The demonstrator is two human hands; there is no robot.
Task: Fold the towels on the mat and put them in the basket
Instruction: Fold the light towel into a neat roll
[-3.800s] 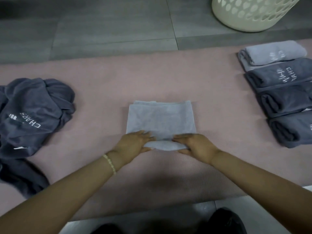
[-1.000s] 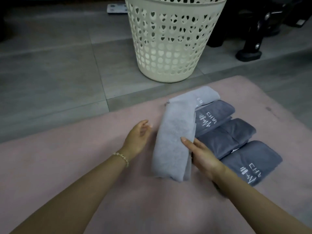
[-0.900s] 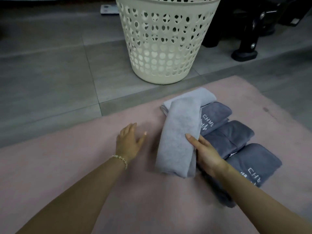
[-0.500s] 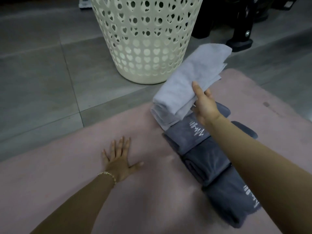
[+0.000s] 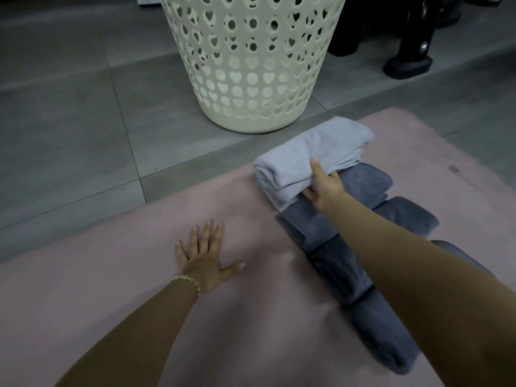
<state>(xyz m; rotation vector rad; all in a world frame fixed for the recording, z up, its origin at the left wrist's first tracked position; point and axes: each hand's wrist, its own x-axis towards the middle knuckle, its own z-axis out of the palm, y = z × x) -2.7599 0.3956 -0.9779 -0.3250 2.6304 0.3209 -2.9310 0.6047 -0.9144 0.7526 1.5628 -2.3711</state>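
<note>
A folded light grey towel lies on another light grey towel at the far end of a row of folded towels on the pink mat. My right hand grips its near edge, thumb on top and fingers underneath. Dark grey folded towels run from there toward me, partly hidden by my right forearm. My left hand rests flat on the mat, fingers spread, left of the row. The cream basket with heart-shaped holes stands on the floor just beyond the mat.
Grey floor tiles surround the mat. A black stand foot sits on the floor at the back right, behind the basket.
My right hand carried the folded light grey towel from the mat's middle to the row, lifted it, then lowered it onto the far light grey towel. My left hand let go and pressed flat on the mat.
</note>
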